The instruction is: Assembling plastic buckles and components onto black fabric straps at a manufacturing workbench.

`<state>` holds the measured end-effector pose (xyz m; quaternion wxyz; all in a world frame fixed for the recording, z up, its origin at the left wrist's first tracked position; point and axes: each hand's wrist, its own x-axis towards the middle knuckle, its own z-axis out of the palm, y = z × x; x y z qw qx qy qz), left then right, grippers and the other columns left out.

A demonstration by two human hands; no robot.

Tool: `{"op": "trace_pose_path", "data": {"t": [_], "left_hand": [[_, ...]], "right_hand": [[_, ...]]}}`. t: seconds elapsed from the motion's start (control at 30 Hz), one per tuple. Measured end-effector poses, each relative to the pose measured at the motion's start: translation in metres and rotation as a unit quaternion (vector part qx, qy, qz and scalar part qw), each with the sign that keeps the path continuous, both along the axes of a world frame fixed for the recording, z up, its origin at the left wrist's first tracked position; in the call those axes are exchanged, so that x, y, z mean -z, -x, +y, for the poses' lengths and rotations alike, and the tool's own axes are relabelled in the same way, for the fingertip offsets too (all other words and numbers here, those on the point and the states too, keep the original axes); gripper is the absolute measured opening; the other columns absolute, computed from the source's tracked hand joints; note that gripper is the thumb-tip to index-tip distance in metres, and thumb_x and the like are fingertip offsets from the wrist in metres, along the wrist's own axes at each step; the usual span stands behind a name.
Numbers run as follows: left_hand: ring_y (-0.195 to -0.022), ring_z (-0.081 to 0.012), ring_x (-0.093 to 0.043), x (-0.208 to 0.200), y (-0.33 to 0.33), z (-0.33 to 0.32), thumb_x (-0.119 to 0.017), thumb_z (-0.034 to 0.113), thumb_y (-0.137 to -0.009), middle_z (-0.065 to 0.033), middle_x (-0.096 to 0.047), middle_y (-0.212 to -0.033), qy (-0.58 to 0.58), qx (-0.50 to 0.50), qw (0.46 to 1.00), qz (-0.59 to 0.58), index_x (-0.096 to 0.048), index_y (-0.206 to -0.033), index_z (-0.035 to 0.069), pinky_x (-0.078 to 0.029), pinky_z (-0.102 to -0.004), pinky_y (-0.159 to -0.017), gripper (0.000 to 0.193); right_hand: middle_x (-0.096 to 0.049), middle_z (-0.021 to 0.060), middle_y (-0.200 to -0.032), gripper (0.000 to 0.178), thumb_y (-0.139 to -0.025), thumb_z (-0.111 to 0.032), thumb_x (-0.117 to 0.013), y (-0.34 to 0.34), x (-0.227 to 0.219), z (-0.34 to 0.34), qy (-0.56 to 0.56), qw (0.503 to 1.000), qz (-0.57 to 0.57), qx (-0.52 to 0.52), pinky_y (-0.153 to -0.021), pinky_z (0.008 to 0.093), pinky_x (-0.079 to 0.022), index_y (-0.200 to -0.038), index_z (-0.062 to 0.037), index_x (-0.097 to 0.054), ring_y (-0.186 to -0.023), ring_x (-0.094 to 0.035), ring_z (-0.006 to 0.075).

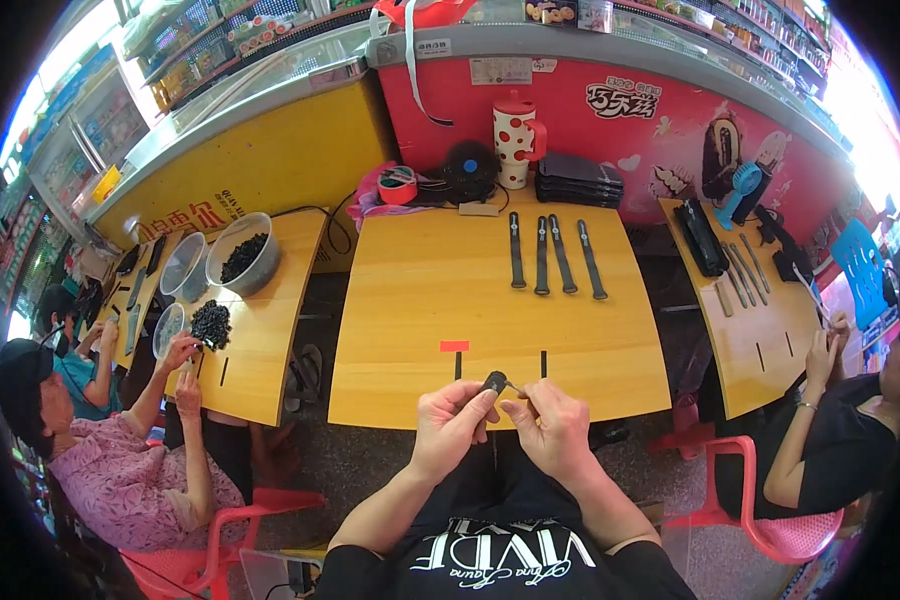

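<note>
Close to the table's near edge, my left hand (452, 424) grips a small black piece with a rounded end (494, 381); its exact kind is not clear. My right hand (553, 421) faces it, fingers pinched round something thin and greyish (513, 387) that points at the black piece. What lies inside the right fingers is hidden. Farther off on the wooden table (410, 290), several black straps (561, 255) lie side by side. Between them and my hands are a red tape strip (455, 346) and two short dark marks (544, 364).
Along the back edge stand a spotted tumbler (515, 140), a stack of black pouches (578, 180), a small black fan (471, 172) and a red tape roll (397, 184). People work at tables on both sides; the left one holds plastic tubs (244, 255) with black pieces.
</note>
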<state>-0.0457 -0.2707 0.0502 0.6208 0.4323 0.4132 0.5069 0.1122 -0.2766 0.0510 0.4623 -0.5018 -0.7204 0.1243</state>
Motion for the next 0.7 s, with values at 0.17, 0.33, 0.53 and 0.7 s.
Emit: {"op": "trace_pose_path", "data": {"t": [0.17,0.33,0.53,0.7], "left_hand": [[-0.053,-0.0024,-0.052,0.001,0.0,-0.001,-0.061,0.01,-0.093,-0.0019,-0.064,-0.072,-0.013,-0.007,1.0,0.001,-0.067,-0.098,-0.002,-0.04,-0.0163,-0.047,0.014],[-0.053,-0.0019,-0.051,0.0,-0.002,-0.003,-0.062,0.01,-0.093,-0.0008,-0.064,-0.072,-0.018,-0.008,0.999,0.027,-0.067,-0.099,-0.002,-0.039,-0.016,-0.047,0.014],[-0.056,-0.0062,-0.055,-0.001,-0.005,-0.004,-0.065,0.008,-0.09,-0.0036,-0.064,-0.07,-0.161,-0.064,0.967,0.188,-0.067,-0.095,-0.002,-0.043,-0.0211,-0.05,0.011],[-0.056,-0.0158,-0.058,-0.001,-0.008,-0.001,-0.066,0.004,-0.086,-0.0105,-0.062,-0.067,-0.31,-0.12,0.892,0.306,-0.067,-0.092,-0.003,-0.044,-0.0266,-0.051,0.009]], "right_hand": [[-0.056,0.0088,-0.067,0.021,-0.083,-0.021,-0.072,0.0,-0.003,0.0,-0.016,0.999,-0.024,0.017,-0.045,0.0347,-0.041,-0.079,-0.0046,-0.059,-0.054,-0.057,0.0254],[-0.053,0.0083,-0.065,0.023,-0.082,-0.022,-0.072,0.0,-0.003,0.0,-0.022,0.999,-0.029,0.022,-0.045,0.035,-0.04,-0.075,-0.0052,-0.058,-0.053,-0.056,0.0254],[-0.047,0.0071,-0.062,0.029,-0.081,-0.023,-0.073,-0.006,-0.008,0.004,-0.069,0.993,-0.093,0.034,-0.042,0.0349,-0.037,-0.068,-0.0079,-0.053,-0.049,-0.052,0.0242],[-0.044,0.0067,-0.059,0.038,-0.081,-0.027,-0.073,-0.014,-0.009,0.017,-0.095,0.987,-0.127,-0.004,-0.041,0.0344,-0.034,-0.059,-0.0093,-0.047,-0.045,-0.048,0.0239]]}}
